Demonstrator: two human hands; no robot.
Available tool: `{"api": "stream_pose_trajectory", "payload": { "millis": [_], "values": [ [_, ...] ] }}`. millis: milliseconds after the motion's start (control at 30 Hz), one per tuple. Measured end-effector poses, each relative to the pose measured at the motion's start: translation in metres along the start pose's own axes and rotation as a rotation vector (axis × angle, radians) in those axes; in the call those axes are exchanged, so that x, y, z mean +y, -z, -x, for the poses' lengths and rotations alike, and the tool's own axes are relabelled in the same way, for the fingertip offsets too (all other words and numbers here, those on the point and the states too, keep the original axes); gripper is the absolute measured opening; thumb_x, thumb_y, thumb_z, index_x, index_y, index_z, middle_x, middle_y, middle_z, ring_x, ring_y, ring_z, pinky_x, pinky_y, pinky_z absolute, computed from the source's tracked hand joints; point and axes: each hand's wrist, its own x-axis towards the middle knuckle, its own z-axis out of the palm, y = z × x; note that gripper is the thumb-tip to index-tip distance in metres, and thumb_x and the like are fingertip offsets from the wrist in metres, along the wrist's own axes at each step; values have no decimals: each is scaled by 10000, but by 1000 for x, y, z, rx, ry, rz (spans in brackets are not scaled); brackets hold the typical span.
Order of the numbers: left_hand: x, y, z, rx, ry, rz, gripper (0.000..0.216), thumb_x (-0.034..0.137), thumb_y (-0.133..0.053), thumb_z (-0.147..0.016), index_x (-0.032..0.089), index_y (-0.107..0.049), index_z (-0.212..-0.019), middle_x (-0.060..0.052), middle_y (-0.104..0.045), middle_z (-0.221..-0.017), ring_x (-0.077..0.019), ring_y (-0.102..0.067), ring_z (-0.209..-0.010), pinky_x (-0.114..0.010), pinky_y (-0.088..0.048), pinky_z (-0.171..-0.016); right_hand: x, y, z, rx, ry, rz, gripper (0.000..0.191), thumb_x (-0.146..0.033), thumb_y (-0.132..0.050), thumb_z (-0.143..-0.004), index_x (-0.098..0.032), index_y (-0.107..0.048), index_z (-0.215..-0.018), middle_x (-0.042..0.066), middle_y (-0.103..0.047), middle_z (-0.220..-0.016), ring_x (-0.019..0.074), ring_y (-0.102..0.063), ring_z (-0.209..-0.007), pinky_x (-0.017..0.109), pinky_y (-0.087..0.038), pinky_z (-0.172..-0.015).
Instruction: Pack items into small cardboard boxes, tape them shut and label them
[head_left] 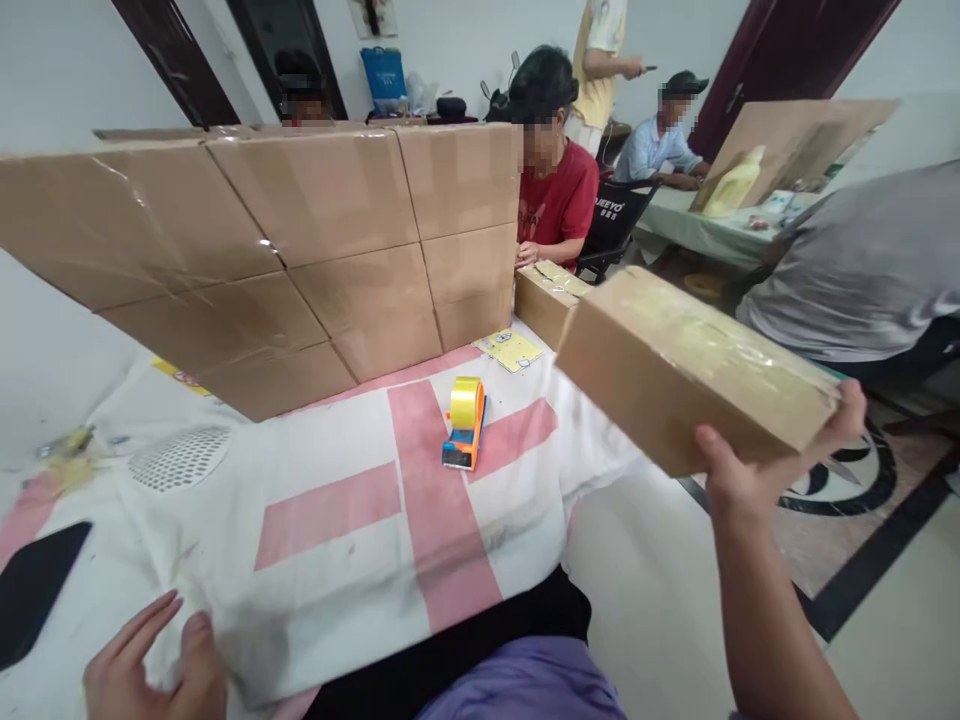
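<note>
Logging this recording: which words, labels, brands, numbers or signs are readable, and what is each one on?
"EEYO", on the black chair; its first letter is unclear, the characters below too small to read.
Red shirt: chest lettering, too blurred to read.
Blue container: pale lettering, too small to read.
Cardboard box in the right hand: none I can make out.

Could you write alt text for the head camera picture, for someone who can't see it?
A person's right hand holds up a taped cardboard box, while the open left hand is by a pink-and-white cloth. On the cloth, an orange tape dispenser with yellow tape sits before a cardboard wall; other people are beyond.
</note>
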Motion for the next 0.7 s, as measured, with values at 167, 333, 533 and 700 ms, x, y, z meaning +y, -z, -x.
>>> {"api": "stream_pose_trajectory", "payload": {
  "millis": [167, 333, 533, 700],
  "values": [
    [32, -20, -32, 223, -34, 6, 739, 319, -567, -812, 656, -447, -1458, 126, -594, -1484, -386, -540, -1397, -629, -434, -1199, 102, -64, -12, 14, -148, 221, 1180, -672, -720, -744, -43, -161, -1571, 284, -285, -1511, 424, -291, -1472, 616, -202, -1261],
    [35, -12, -45, 208, 68, -6, 661, 388, -513, -871, 731, -413, -1427, 214, -527, -1522, -375, -515, -1415, -609, -412, -1226, 137, -136, 8, -124, -195, 271, 1214, -575, -762, -686, -31, -141, -1576, 274, -278, -1464, 413, -282, -1419, 614, -239, -1228],
    [-15, -2, -131, 218, 59, 8, 462, 454, -513, -906, 596, -576, -1341, 64, -646, -1340, -368, -574, -1350, -605, -466, -1164, 128, -156, 5, -219, -228, 281, 1307, -682, -721, -681, -59, -43, -1609, 309, -161, -1584, 471, -181, -1516, 668, -167, -1241],
    [-71, -5, -273, 218, 261, 56, 638, 379, -481, -947, 95, -342, -1502, -264, -335, -1558, -356, -619, -1246, -525, -566, -997, 102, -121, 42, -263, -335, 409, 1058, -726, -568, -815, -119, -263, -1626, 309, -372, -1602, 478, -314, -1542, 589, -320, -1211]
  ]
}}
